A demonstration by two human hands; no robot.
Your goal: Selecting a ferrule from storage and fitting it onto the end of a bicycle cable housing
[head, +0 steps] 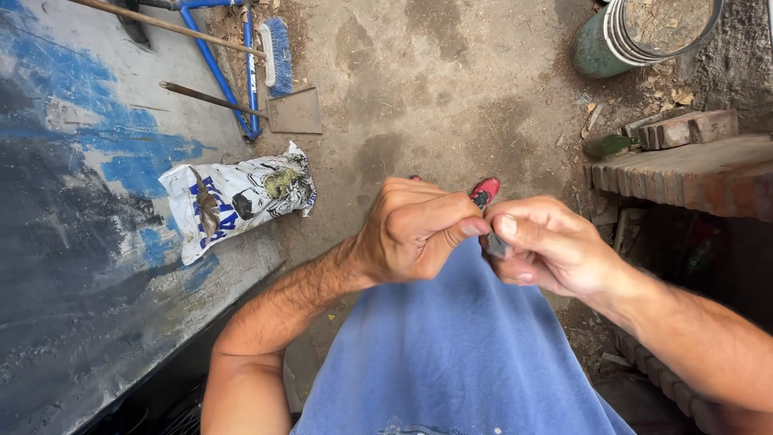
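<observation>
Small grey piece (496, 245) pinched in right hand (547, 250) grip, left hand (415, 229) fingertips alongside.

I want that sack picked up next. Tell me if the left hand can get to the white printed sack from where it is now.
Probably yes. The left hand meets the right hand on a small dark piece, so it must let go first. Bare ground lies between it and the white printed sack.

The small dark piece (496, 244) pinched between the left hand (415, 229) and right hand (547, 246) is mostly covered by fingertips, too small to identify. A red shoe (485, 192) shows only its toe behind the knuckles. At the upper right, the bucket (644, 32) is cut by the frame's edge (likewise the broom (278, 48) handle, upper left).
</observation>
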